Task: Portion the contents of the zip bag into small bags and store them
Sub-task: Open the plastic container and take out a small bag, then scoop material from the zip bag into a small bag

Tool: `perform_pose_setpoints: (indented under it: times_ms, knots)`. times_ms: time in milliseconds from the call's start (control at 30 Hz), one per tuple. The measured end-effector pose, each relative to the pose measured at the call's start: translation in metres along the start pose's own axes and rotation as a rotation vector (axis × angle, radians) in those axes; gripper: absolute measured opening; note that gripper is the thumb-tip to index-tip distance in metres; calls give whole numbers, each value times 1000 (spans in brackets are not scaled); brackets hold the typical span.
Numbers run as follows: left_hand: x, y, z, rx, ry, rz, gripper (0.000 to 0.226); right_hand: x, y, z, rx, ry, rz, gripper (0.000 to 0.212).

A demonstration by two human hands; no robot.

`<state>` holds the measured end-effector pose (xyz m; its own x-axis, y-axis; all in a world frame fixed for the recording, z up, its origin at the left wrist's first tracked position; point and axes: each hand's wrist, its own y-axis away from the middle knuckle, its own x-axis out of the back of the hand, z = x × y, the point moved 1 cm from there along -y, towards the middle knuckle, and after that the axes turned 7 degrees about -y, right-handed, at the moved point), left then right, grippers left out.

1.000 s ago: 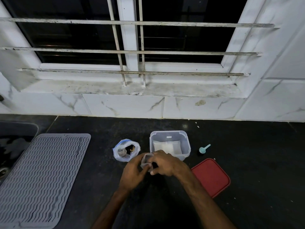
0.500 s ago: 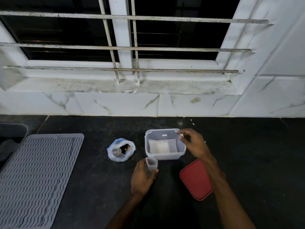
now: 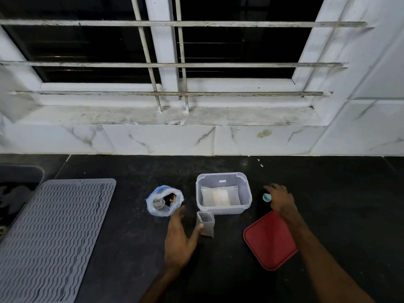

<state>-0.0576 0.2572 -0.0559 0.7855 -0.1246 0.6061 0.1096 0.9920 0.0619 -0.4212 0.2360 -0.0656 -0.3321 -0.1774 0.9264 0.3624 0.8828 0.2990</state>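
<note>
You have an open lane on the near-centre counter [image 3: 223,270], between the mat [image 3: 54,237] left and the red lid [image 3: 267,241] right. Farther in, zip bag [image 3: 164,201], small bag [image 3: 206,224] and container [image 3: 220,210] crowd tightly together.

1. Two hands: one left hand [image 3: 178,241] and one right hand [image 3: 281,199].
2. One zip bag [image 3: 164,201].
3. One small bag [image 3: 206,224] out on the table [image 3: 338,204]. There are flat bags [image 3: 219,196] stacked in the box, but their number cannot be told.
4. One clear box [image 3: 246,204].
5. One red lid [image 3: 269,240].
6. One teal scoop [image 3: 266,197].
7. One grey ribbed mat [image 3: 52,237].
8. Three level window bars [image 3: 240,64] and two upright ones.
</note>
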Motion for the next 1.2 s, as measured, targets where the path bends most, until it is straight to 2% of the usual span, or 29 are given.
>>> perform_pose_setpoints:
  times_ms: [100, 167, 200, 300, 367, 433, 533, 600, 667, 833, 967, 1200]
  knots:
    - [30, -14, -1, 54, 23, 311, 56, -8, -1, 5, -4, 73, 14, 56]
    - [47, -31, -9, 163, 69, 448, 56, -9, -2, 7, -11, 105, 40, 42]
    - [55, -39, -15, 231, 47, 470, 63, -9, -2, 7, -13, 140, 49, 33]
    - [63, -61, -31, 423, -58, 388, 92, 1, 3, 8, -81, 118, 158, 13]
    - [60, -74, -37, 535, -37, 317, 100, 16, 10, 3, -135, -89, 296, 14]
    - [53, -84, -45, 626, -24, 235, 95, 38, 23, -16, -86, -354, 447, 21]
    - [41, -93, -56, 621, -120, 117, 68, 70, 48, -68, 194, -573, 608, 18]
    - [35, -97, -60, 602, -162, 94, 59, 81, 63, -112, 372, -606, 521, 15]
    - [32, -99, -57, 579, -119, 115, 58, 76, 72, -155, 480, -571, 354, 15]
    - [36, -93, -47, 536, 174, 179, 34, 15, 75, -246, 633, -197, 34, 26]
    - [38, -85, -52, 550, 248, 177, 33, -19, 72, -284, 607, 140, -97, 26]
    - [40, -74, -40, 560, 315, 222, 27, -32, 58, -293, 474, 258, -183, 29]
